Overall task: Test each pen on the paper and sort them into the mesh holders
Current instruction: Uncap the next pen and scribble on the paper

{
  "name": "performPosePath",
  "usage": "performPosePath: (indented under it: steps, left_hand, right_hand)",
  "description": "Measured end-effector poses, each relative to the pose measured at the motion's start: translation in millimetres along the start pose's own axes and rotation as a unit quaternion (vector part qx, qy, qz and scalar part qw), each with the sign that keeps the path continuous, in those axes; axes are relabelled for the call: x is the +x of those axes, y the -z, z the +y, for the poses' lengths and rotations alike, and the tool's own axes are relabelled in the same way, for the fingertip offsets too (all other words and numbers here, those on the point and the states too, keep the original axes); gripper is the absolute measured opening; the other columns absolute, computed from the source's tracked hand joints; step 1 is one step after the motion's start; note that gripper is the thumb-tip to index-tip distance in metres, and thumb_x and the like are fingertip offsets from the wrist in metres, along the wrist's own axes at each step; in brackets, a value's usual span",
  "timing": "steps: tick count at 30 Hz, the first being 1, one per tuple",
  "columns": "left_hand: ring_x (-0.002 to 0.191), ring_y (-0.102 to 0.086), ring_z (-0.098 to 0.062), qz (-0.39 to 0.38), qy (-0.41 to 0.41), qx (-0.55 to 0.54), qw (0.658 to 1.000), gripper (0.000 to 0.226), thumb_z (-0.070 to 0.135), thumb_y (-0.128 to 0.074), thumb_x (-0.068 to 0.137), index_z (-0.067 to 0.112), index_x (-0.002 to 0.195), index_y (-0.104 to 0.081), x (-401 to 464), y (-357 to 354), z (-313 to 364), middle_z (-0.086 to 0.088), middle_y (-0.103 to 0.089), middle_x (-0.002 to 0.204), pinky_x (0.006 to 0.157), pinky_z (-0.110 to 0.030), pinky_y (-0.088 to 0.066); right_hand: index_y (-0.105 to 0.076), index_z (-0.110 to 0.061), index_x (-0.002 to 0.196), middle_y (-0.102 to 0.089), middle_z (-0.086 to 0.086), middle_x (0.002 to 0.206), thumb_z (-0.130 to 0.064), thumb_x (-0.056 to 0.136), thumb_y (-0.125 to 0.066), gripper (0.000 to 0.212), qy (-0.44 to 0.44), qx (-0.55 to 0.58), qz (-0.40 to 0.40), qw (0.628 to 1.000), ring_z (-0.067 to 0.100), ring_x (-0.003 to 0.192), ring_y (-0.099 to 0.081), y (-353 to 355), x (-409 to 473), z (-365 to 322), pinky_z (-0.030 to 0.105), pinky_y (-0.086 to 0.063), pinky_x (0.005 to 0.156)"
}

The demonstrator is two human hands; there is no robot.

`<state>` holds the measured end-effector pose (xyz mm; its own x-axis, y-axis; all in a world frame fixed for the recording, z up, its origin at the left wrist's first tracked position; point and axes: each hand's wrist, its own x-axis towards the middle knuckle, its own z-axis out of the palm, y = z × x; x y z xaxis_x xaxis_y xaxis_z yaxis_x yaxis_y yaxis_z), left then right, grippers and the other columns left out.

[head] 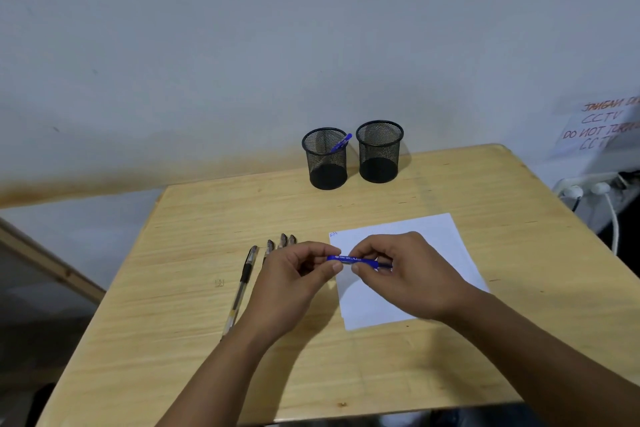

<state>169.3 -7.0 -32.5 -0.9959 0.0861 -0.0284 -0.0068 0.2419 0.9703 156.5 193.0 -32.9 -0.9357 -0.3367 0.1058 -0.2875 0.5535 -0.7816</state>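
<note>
- Head view: your left hand [294, 274] and right hand [398, 267] hold one blue pen [349, 259] level between them, over the left edge of the paper [433, 246].
- Your left fingers [334, 265] pinch the pen's left end; your right fingers [358, 267] curl round its right part.
- The paper lies flat on the wooden surface [194, 218], with a small blue scribble [333, 234] in its far left corner.
- Left of your left hand, a clear pen [242, 284] lies on the surface; the tips of three more pens [284, 240] show beyond your knuckles.
- At the far edge, two mesh holders stand just beside each other: the left holder [325, 159] has a blue pen leaning inside, and the right holder [379, 151] shows no pen.
</note>
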Motion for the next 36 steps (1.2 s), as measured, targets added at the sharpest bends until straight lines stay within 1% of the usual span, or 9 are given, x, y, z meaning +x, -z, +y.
performPosePath:
  steps: [3,5,7,11,18,23,28,31,36]
  left_hand:
    - [0.075,-0.067,-0.008,0.007,-0.004,0.018,1.000,0.011,0.013,-0.074,0.086,0.020,0.093,-0.078,-1,-1,2,0.002,-0.076,0.084,0.069,-0.015,-0.049]
    - [0.073,-0.066,-0.010,0.010,-0.005,0.027,1.000,0.011,0.013,-0.073,0.086,0.021,0.091,-0.078,0,0,2,0.003,-0.076,0.083,0.067,-0.014,-0.048]
    - [0.067,-0.062,-0.004,0.009,-0.009,0.042,0.999,0.012,0.012,-0.073,0.086,0.023,0.089,-0.079,1,0,3,0.005,-0.075,0.079,0.064,-0.012,-0.045]
    - [0.052,-0.048,0.003,-0.001,-0.028,0.067,0.997,0.014,0.009,-0.071,0.087,0.020,0.087,-0.079,3,3,5,0.015,-0.064,0.059,0.057,-0.008,-0.036]
    - [0.050,-0.040,0.000,-0.018,-0.042,0.097,0.994,0.018,0.009,-0.068,0.090,0.022,0.083,-0.078,2,5,5,0.017,-0.053,0.052,0.055,-0.008,-0.031]
    - [0.052,-0.036,-0.003,-0.015,-0.039,0.109,0.993,0.018,0.010,-0.069,0.090,0.023,0.081,-0.078,-1,5,0,0.013,-0.049,0.053,0.052,-0.012,-0.028]
    - [0.057,-0.030,-0.012,-0.014,-0.019,0.101,0.995,0.017,0.017,-0.069,0.090,0.022,0.076,-0.076,-3,5,-2,0.000,-0.042,0.058,0.051,-0.017,-0.024]
    - [0.057,-0.028,-0.012,-0.012,-0.006,0.104,0.994,0.017,0.019,-0.068,0.091,0.018,0.075,-0.074,-3,7,0,-0.002,-0.037,0.059,0.050,-0.017,-0.022]
    - [0.060,-0.033,-0.011,-0.008,0.012,0.082,0.997,0.019,0.020,-0.067,0.091,0.023,0.073,-0.074,-5,6,2,-0.002,-0.044,0.063,0.050,-0.016,-0.025]
  right_hand:
    - [-0.072,-0.032,0.091,-0.072,-0.015,0.078,-0.039,0.085,-0.063,0.013,-0.007,0.010,0.009,1.000,0.011,0.073,-0.067,-2,-1,1,0.041,-0.058,0.073]
    - [-0.072,-0.031,0.089,-0.071,-0.015,0.077,-0.038,0.085,-0.065,0.010,-0.012,0.019,0.014,1.000,0.012,0.071,-0.067,-4,0,2,0.041,-0.058,0.074]
    - [-0.071,-0.032,0.086,-0.071,-0.016,0.076,-0.038,0.085,-0.066,0.008,-0.023,0.023,0.017,0.999,0.012,0.069,-0.065,-7,2,4,0.044,-0.057,0.073]
    - [-0.069,-0.032,0.083,-0.069,-0.018,0.074,-0.040,0.084,-0.066,0.009,-0.034,0.025,0.029,0.999,0.011,0.066,-0.063,-12,4,4,0.045,-0.057,0.068]
    - [-0.068,-0.028,0.075,-0.070,-0.010,0.072,-0.031,0.083,-0.072,0.010,-0.073,0.078,0.026,0.994,0.015,0.071,-0.067,-19,4,3,0.046,-0.058,0.072]
    - [-0.065,-0.030,0.076,-0.065,-0.016,0.066,-0.039,0.084,-0.069,0.012,-0.070,0.017,0.023,0.997,0.004,0.056,-0.057,-24,0,5,0.035,-0.052,0.060]
    - [-0.062,-0.036,0.085,-0.068,-0.016,0.073,-0.049,0.086,-0.061,0.013,-0.056,-0.088,0.033,0.994,0.007,0.062,-0.060,-27,-3,2,0.033,-0.053,0.056]
    - [-0.061,-0.037,0.089,-0.067,-0.015,0.074,-0.052,0.087,-0.057,0.015,-0.039,-0.134,0.037,0.989,0.007,0.063,-0.059,-26,-3,0,0.031,-0.050,0.054]
    - [-0.061,-0.035,0.092,-0.068,-0.012,0.075,-0.053,0.088,-0.055,0.019,-0.021,-0.161,0.044,0.986,0.008,0.064,-0.058,-25,-2,-4,0.031,-0.050,0.053]
